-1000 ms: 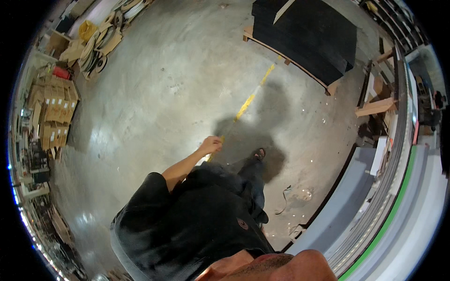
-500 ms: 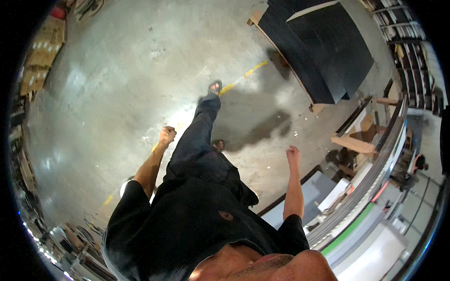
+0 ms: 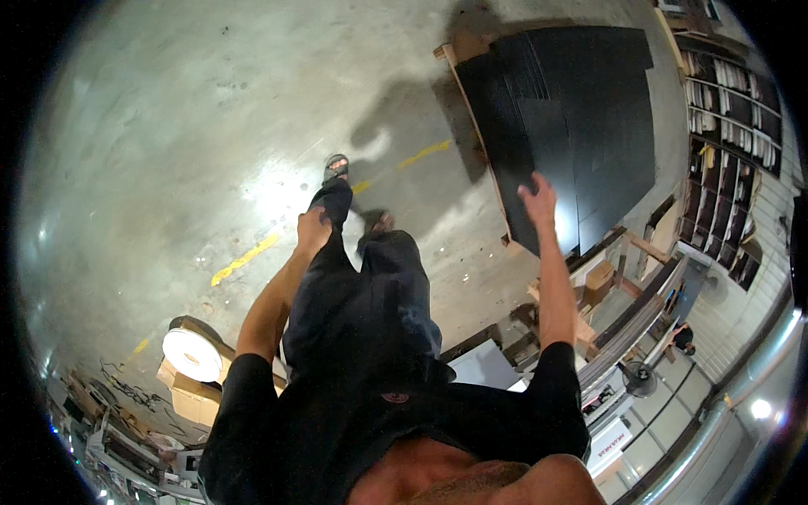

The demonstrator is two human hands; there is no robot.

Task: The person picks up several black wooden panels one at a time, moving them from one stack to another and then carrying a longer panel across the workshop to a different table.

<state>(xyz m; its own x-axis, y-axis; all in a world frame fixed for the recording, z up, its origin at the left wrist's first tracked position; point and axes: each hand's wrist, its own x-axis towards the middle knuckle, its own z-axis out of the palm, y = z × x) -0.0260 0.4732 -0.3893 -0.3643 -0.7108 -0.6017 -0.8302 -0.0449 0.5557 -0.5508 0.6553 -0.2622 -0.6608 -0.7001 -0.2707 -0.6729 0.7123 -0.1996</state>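
My right hand [image 3: 539,203] reaches forward on the right with thumb and fingers apart, holding nothing. In the picture it overlaps the stack of black sheets [image 3: 602,126]; whether it touches them I cannot tell. The sheets are large and flat, lie slightly out of line, and rest on a wooden base [image 3: 478,126]. My left hand [image 3: 314,231] hangs in front of my left thigh, its fingers curled in, with nothing seen in it. Below it are my dark trousers and sandalled feet.
A yellow line [image 3: 244,259] crosses the concrete floor [image 3: 194,151]. At my left stand a white round reel [image 3: 192,354] and a cardboard box [image 3: 195,400]. To the right are a rack of long boards [image 3: 627,324], shelves of stacked material [image 3: 728,118] and a fan [image 3: 640,379].
I have stepped forward, and the black stack is now closer. My right hand has risen forward from beside me to over the sheets, fingers spread. My left hand stays curled.
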